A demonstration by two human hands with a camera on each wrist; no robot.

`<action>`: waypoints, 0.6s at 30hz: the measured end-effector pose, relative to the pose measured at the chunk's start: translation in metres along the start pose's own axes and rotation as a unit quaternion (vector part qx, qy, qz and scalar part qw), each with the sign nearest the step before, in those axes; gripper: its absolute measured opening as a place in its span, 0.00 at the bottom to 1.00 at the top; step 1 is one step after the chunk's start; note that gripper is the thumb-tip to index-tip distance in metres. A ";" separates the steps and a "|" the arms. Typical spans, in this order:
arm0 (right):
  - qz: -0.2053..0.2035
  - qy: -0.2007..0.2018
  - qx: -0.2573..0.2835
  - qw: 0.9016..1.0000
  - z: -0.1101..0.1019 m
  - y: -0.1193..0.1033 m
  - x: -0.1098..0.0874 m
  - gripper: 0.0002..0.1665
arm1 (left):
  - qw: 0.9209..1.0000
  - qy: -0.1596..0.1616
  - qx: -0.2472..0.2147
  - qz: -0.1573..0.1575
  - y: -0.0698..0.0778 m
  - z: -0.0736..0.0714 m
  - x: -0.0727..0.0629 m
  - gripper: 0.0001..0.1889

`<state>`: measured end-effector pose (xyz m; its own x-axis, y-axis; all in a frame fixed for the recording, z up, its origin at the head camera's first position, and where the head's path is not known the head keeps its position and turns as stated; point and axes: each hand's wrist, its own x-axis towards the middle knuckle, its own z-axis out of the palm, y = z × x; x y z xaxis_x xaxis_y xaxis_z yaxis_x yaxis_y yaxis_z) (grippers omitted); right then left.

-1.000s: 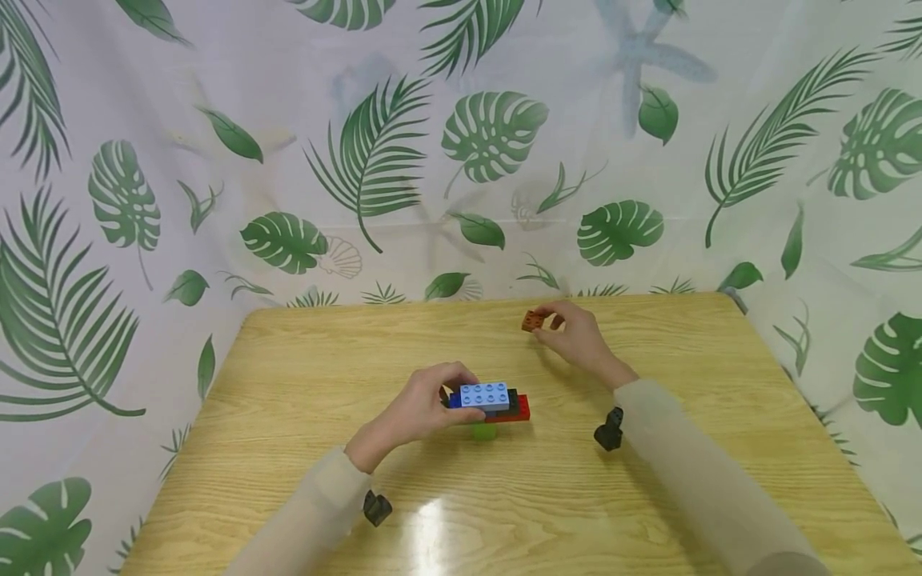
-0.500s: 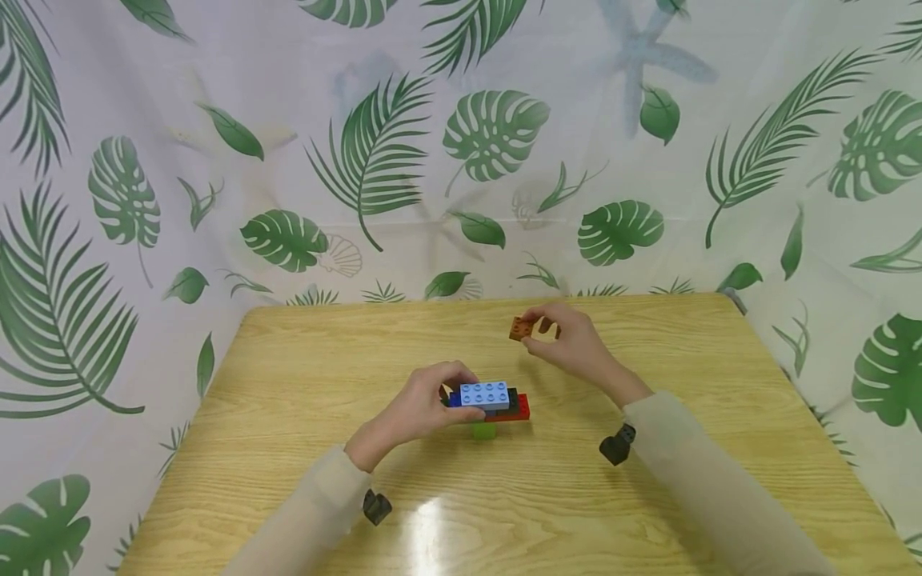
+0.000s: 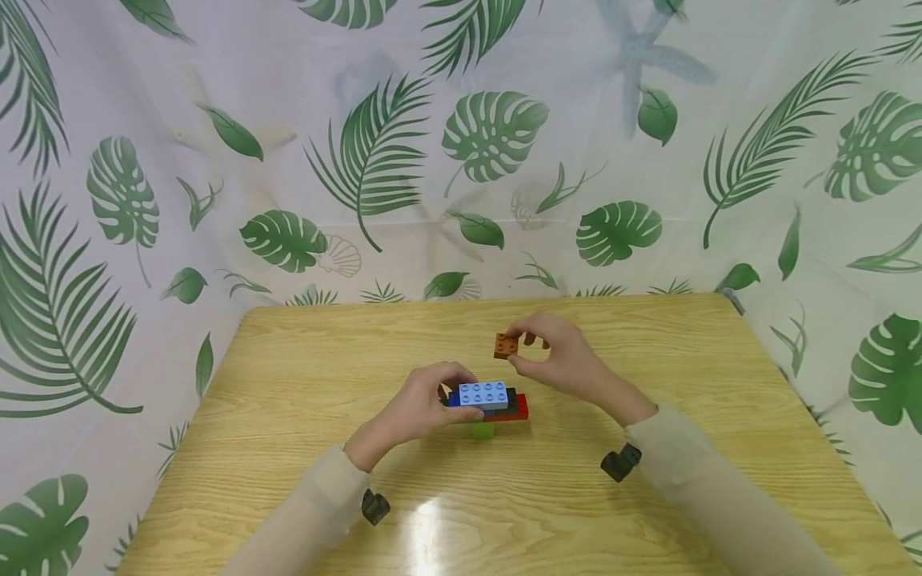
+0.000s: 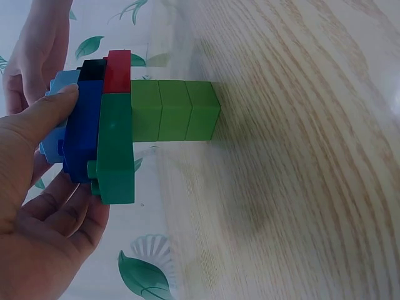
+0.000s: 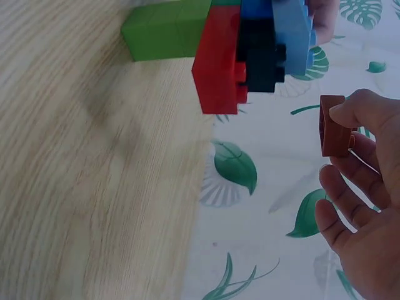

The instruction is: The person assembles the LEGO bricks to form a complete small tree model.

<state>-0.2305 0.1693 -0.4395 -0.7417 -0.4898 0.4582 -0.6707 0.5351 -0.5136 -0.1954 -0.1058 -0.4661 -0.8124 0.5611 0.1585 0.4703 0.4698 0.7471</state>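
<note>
My left hand [image 3: 418, 406] grips a stack of toy building bricks by its upper layers, thumb in front and fingers behind. A light blue brick [image 3: 483, 395] tops the stack. Below it come a dark blue brick [image 4: 83, 128] and a black brick [image 5: 259, 57] side by side, then a dark green brick [image 4: 117, 150] beside a red brick [image 5: 215, 65]. Light green bricks [image 4: 174, 111] form a narrow column under these, down to the table. Between thumb and fingertips my right hand [image 3: 560, 358] pinches a small brown brick [image 3: 506, 346], held behind and slightly right of the stack.
The wooden table [image 3: 302, 352] runs back to a pale curtain [image 3: 403, 160] printed with green leaves, which also hangs along both sides. A small black camera sits at the left wrist [image 3: 374, 506] and another camera [image 3: 621, 462] at the right.
My right hand has carried the brown brick leftward and nearer, from the table's back toward the stack. The left hand and the stack have stayed in place.
</note>
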 end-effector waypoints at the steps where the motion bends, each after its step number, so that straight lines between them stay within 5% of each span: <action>1: -0.006 0.000 0.000 1.000 0.000 -0.003 0.000 0.19 | 1.000 0.001 0.001 0.001 0.000 0.000 0.000 0.21; 18: -0.082 -0.036 0.037 0.995 0.007 -0.027 -0.007 0.18 | 1.000 0.002 0.003 0.008 0.000 0.000 -0.001 0.24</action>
<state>-0.2073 0.1530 -0.4341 -0.6181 -0.6163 0.4880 -0.7784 0.3932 -0.4894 -0.1945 -0.1058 -0.4664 -0.8055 0.5668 0.1728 0.4858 0.4648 0.7402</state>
